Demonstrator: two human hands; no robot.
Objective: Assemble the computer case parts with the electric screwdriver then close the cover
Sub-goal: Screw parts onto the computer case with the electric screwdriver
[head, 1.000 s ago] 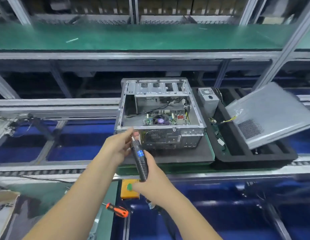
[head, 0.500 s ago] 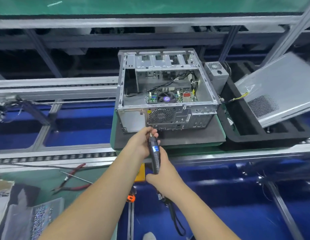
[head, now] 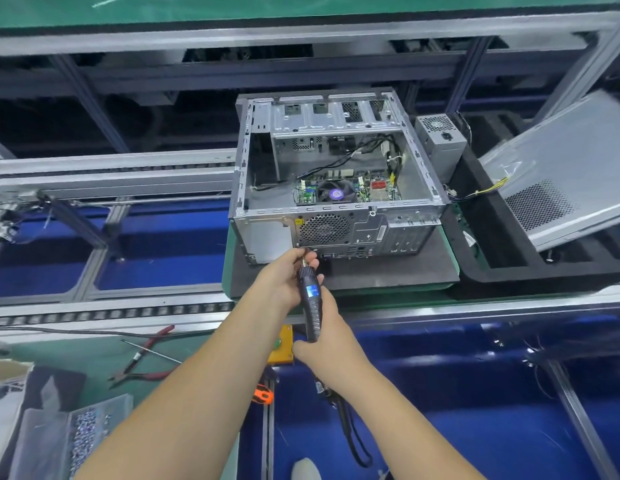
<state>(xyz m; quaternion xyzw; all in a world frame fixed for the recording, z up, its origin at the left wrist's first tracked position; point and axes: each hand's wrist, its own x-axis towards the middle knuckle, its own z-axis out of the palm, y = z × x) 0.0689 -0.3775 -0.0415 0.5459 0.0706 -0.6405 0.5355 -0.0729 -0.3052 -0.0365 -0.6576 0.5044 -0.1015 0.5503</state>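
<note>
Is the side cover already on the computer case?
No, the computer case is open on top with the motherboard showing, and the side cover leans on the black tray to its right.

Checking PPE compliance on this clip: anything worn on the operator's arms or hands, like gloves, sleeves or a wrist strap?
Nothing visible. The left hand and right hand are bare, with no gloves or rings showing. Both forearms are uncovered right down to the frame's bottom edge: no sleeves, watch or wrist strap in view. Anything above that is out of frame.

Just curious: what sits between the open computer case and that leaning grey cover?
In the head view, a grey power supply box with yellow wires, in the black tray.
</note>
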